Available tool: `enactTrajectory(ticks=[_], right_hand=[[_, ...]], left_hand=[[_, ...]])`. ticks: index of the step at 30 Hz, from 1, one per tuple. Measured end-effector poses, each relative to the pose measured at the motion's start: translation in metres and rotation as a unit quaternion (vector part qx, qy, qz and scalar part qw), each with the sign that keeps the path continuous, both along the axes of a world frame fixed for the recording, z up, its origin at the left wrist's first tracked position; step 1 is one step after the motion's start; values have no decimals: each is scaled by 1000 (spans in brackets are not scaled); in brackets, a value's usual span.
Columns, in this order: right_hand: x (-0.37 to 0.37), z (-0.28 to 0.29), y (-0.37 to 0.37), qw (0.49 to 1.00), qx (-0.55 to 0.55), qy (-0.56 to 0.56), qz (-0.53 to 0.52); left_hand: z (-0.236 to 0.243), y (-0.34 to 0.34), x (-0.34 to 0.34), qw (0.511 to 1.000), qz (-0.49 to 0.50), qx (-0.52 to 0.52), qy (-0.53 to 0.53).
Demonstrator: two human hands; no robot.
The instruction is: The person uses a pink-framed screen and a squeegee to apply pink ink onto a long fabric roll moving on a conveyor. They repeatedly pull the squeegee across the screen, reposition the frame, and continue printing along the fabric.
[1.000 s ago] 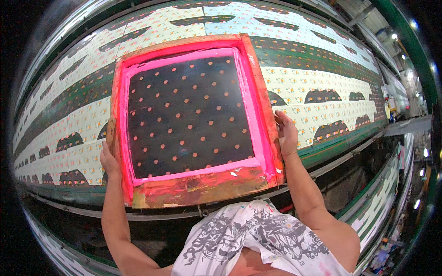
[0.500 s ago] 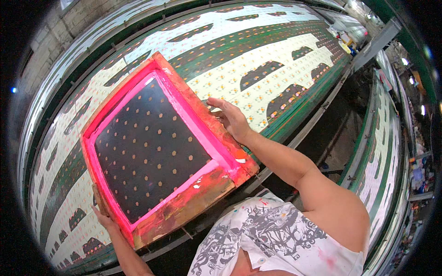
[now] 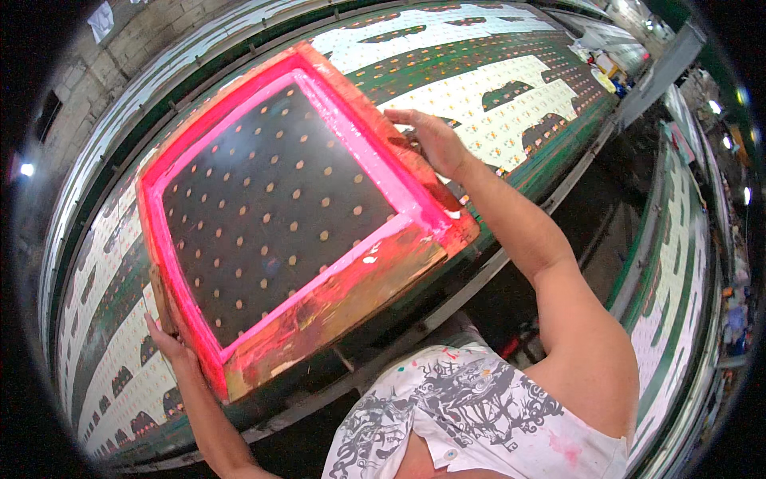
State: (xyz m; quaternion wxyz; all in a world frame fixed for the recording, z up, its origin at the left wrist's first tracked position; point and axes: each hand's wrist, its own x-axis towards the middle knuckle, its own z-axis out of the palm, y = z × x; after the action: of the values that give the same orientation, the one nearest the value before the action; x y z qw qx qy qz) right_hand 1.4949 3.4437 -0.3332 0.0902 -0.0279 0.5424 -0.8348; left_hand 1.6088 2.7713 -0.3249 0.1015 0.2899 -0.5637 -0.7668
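A screen printing frame point(image 3: 351, 283) with stained wooden sides and bright pink edging is tilted in front of me, above a long table. Its dark mesh point(image 3: 263, 199) carries rows of small tan dots. My right hand point(image 3: 435, 144) grips the frame's right side, fingers curled at the outer edge. At the lower left side, my left hand point(image 3: 171, 343) holds the frame, its fingers partly hidden behind the wood. Beneath lie pale fabric pieces point(image 3: 511, 148) printed with small orange flowers, partly covered by the frame.
The long green table point(image 3: 558, 172) bends away to the far right, with a metal rail point(image 3: 570, 191) along its near edge. Another table with pale pieces point(image 3: 666, 263) stands on the right. A block wall point(image 3: 132, 52) rises at the far left. Assorted items point(image 3: 602, 76) sit at the table's far end.
The frame has risen in the picture and shifted right, looking larger. Both hands have moved up with it, keeping their hold on its sides.
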Motion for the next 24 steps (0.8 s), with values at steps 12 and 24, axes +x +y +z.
enactTrajectory(ticks=[12, 24], right_hand=[[-43, -76, 300, 998, 14, -57, -29], [-43, -128, 437, 993, 24, -68, -89]], left_hand=[[-51, 338, -29, 999, 34, 2, 29], [-96, 475, -34, 997, 51, -34, 43]])
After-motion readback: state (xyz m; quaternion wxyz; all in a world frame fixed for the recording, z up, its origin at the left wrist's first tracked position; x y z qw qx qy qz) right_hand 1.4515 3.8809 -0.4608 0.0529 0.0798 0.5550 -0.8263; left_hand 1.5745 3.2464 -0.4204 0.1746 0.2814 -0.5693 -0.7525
